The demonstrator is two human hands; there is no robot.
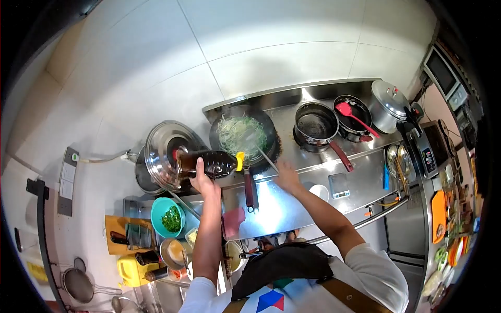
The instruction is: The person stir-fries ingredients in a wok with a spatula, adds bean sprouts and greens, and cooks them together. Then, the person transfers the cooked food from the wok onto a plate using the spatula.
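My left hand (205,182) is wrapped round a plastic bottle of dark liquid (201,163). The bottle lies nearly level, its yellow cap (240,161) pointing right, by the near edge of a black wok (242,110). Pale and green shreds of food (237,130) fill the wok's middle, with some steam over them. In my right hand (287,177) is the handle of a long metal cooking utensil (269,160); its head is blurred among the food. The wok's brown handle (248,190) points towards me, between my forearms. Whether liquid leaves the bottle I cannot tell.
Left of the wok, a large steel lid (162,148) leans over another pan. Two pans (317,125) and a pressure cooker (389,107) stand to the right. A turquoise bowl (155,214) of chopped greens sits lower left. A small scale (341,194) lies on the steel counter.
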